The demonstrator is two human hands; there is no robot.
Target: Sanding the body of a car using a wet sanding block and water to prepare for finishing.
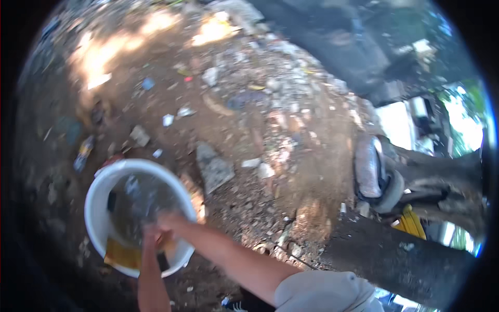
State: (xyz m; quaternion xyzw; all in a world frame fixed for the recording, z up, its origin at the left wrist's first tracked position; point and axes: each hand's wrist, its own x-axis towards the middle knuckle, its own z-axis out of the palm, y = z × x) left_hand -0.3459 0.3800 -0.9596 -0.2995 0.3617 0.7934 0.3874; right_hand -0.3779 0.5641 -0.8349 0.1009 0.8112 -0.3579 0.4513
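A white bucket stands on the dirt at the lower left, with murky water inside. Both arms reach into it. My left hand and my right hand are close together over the water, near the bucket's right side. Motion smears the fingers of both, so what they hold, if anything, cannot be made out. A yellow-brown piece, perhaps cloth, lies against the bucket's near wall. Something small and dark shows at the inner left wall.
Around the bucket the brown ground is littered with stones and scraps. A flat grey rock lies to the bucket's right. Farther right are a tire-like round object, a yellow item and a tree trunk. Dark sheeting spans the upper right.
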